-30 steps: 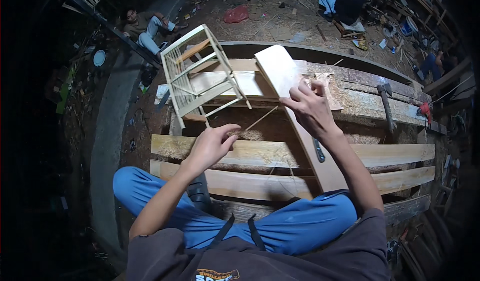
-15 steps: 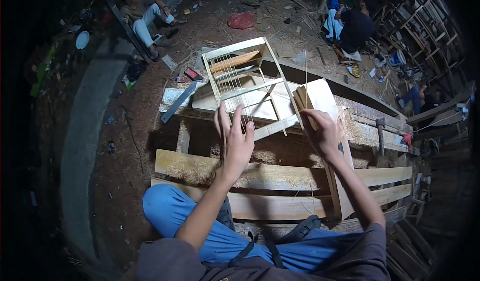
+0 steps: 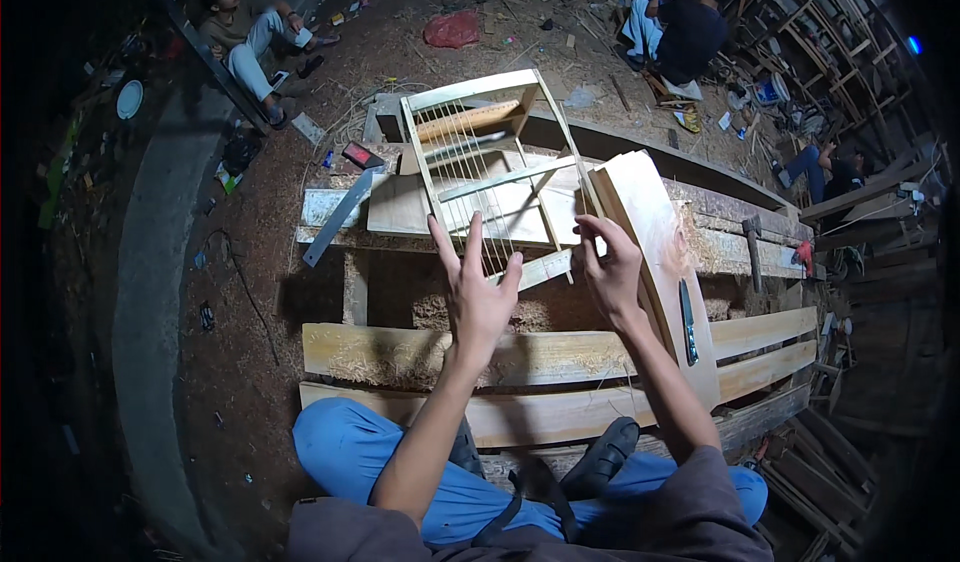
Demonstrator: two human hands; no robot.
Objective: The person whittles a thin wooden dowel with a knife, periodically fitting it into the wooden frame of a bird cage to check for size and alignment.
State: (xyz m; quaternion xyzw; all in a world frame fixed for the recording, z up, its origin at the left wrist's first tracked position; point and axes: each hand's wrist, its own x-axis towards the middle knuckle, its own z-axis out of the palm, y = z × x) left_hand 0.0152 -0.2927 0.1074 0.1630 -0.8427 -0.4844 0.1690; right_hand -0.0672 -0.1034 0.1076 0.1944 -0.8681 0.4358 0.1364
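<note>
A small light-wood frame (image 3: 473, 90) with thin parallel rods along its left part stands tilted on the boards before me. My left hand (image 3: 475, 297) is at its near-left corner, fingers spread, fingertips against or just in front of the rods. Beside the near-right corner my right hand (image 3: 612, 267) is closed, thumb and forefinger pinched on a thin wooden stick that is hard to tell from the frame's side. Under the frame lies a pale board (image 3: 395, 202). Right of it, more planed boards (image 3: 640, 197) carry a dark-handled knife (image 3: 688, 322).
A handsaw (image 3: 340, 218) and a red-and-black box (image 3: 362, 155) lie at the left. A hammer-like tool (image 3: 753, 252) rests at the right. Shavings cover the slatted bench (image 3: 560, 354). Other people sit beyond, with a red bag (image 3: 452, 29) on the ground.
My right hand has moved slightly left and tipped over; the thin stick that stood upright from it no longer shows clearly. The left hand's fingers have spread wider. The knife has come into view.
</note>
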